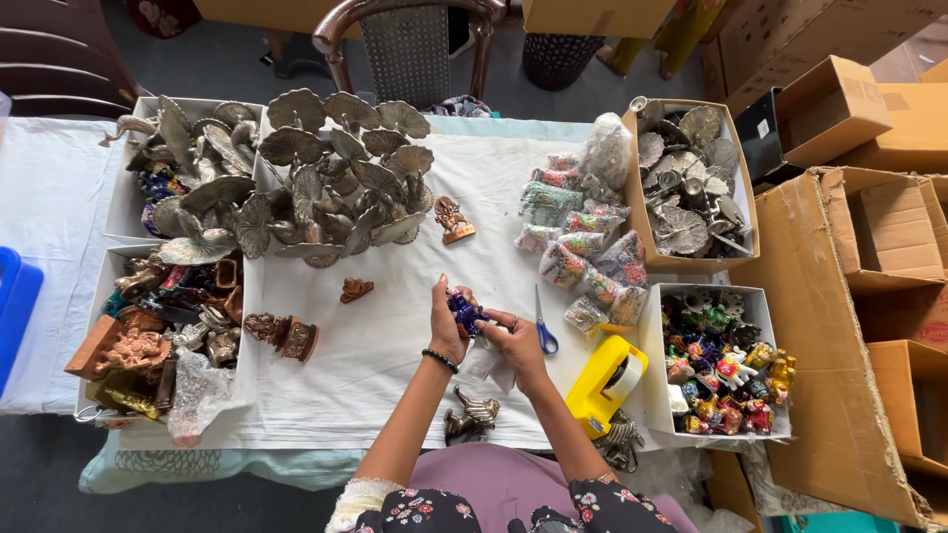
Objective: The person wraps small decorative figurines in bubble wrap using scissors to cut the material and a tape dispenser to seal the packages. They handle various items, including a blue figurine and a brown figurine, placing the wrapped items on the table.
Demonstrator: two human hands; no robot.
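Both hands meet over the middle of the desk [395,336], which is draped in a white cloth. The left hand [447,321] and the right hand [513,341] together grasp a small blue figurine [464,311], fingers closed around it from either side; it is held just above the cloth, between the two palms. A dark bead bracelet [440,360] sits on the left wrist.

Just right of the right hand lie blue-handled scissors [543,331], and beyond them a yellow tape dispenser [604,383] near the front edge. Close to the front edge, under the forearms, stands a silver-coloured metal figure [472,413]. Left of the hands rest a small brown figurine [355,289] and a darker one on a base [286,336]; a copper-coloured one [454,219] stands farther back.

Behind these, a pile of grey metal leaf-shaped pieces [336,178] spreads across the back of the desk. Clear packets of coloured beads [583,247] are heaped to the right. A cardboard box of grey metal parts [736,197] stands at the back right, and a white box of painted figurines [726,370] in front of it. At the left, a white box [247,296] holds brown and brass-coloured figures. Open cartons [869,296] stand on the floor at far right.
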